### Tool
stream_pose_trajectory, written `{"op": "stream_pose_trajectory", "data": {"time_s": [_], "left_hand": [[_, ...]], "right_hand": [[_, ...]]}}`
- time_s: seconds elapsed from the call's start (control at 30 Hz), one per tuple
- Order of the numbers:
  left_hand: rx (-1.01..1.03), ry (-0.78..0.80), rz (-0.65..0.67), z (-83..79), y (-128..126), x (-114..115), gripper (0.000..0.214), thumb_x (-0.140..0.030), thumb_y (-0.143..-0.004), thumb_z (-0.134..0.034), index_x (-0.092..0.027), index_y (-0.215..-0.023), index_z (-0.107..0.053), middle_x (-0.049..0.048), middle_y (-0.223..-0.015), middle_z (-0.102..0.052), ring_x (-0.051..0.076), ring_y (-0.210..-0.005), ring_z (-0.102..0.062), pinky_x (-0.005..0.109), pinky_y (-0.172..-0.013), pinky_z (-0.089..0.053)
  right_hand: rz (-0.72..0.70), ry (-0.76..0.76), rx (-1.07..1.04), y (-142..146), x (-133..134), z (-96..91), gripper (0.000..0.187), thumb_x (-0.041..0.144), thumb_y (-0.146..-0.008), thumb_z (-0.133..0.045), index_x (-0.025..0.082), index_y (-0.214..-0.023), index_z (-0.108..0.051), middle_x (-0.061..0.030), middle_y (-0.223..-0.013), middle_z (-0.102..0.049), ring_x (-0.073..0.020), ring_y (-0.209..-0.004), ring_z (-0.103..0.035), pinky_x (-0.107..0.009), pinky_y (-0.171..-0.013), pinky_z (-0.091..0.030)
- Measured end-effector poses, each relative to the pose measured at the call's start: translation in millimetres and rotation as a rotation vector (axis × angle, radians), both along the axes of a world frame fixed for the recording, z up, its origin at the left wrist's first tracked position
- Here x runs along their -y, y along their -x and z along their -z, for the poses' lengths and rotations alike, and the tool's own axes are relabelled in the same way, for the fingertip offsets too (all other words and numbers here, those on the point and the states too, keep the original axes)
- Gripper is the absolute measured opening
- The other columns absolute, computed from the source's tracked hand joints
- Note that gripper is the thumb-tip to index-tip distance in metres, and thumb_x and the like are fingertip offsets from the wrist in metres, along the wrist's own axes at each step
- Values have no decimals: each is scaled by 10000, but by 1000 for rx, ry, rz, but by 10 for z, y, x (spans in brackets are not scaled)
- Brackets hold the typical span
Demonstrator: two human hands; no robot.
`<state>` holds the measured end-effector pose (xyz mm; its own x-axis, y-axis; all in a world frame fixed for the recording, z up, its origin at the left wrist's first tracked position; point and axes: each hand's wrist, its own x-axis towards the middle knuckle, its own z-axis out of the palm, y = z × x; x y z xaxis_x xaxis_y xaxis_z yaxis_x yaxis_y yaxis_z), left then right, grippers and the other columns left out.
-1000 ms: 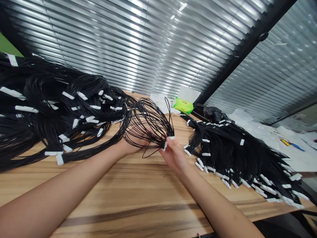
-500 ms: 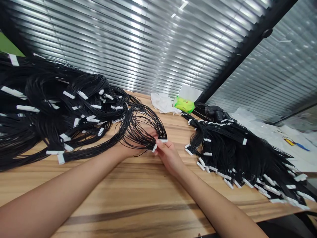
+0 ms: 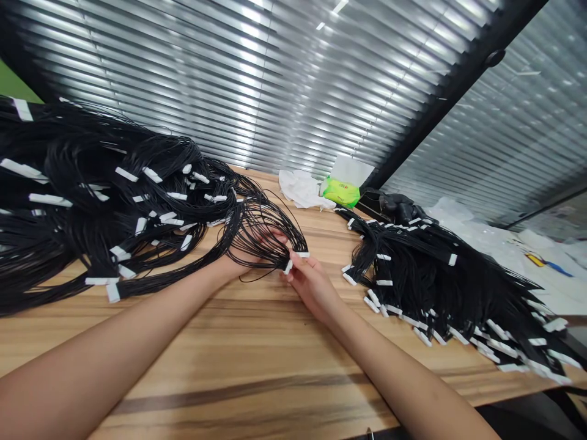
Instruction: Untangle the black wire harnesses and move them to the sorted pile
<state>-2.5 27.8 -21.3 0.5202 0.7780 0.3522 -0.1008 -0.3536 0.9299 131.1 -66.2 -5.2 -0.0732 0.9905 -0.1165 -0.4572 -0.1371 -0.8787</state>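
The left hand (image 3: 243,260) grips a looped bundle of black wires (image 3: 268,226) at mid-table, and the right hand (image 3: 312,284) pinches its white connector (image 3: 288,266). Bare table (image 3: 238,348) lies open toward the near edge. A large heap of wires (image 3: 92,201) crowds the left side, a flatter pile (image 3: 435,281) crowds the right, and a green packet (image 3: 340,192) sits behind. The loop stands tilted, with its connector end pointing right.

The wire bundle (image 3: 268,235) is a sheaf of thin black leads curled into one loose, fanned loop, standing tilted just above the worktop (image 3: 257,342). Its strands gather at the lower right, where two small white connectors (image 3: 302,254) show. The left hand (image 3: 238,264) reaches through the loop, seemingly clasping it; the right hand (image 3: 312,284) pinches the connector end.
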Motion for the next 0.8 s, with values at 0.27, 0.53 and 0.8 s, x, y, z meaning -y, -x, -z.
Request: {"op": "stream_pose_trajectory", "data": {"time_s": [0.27,0.53,0.8], "left_hand": [[-15,89,154,-121,70,66,180,-335,-834,-509,-163,-825,-563,89,-811,-680,183,-714,-639,343,-631,-560],[-28,176,179,-266,136,222,161,-272,-810,-570,-156,-922,-570,76,-883,-680,189,-748,-649,329,-613,-581],[-81,87,105,-114,80,129,220,-343,-809,-577,-134,-859,-620,33,-661,-653,141,-544,-601,256,-463,-509]], "right_hand": [[-30,12,8,21,1,18,265,409,-684,-752,179,-600,-650,19,-602,-561,-84,-519,-401,-244,-542,-361],[-132,19,15,29,24,-30,290,436,-675,-756,170,-601,-668,3,-607,-598,-89,-522,-457,-240,-541,-378],[-34,-41,173,12,-17,74,342,488,-693,-720,180,-564,-644,13,-543,-573,-97,-518,-453,-246,-562,-356]]}}
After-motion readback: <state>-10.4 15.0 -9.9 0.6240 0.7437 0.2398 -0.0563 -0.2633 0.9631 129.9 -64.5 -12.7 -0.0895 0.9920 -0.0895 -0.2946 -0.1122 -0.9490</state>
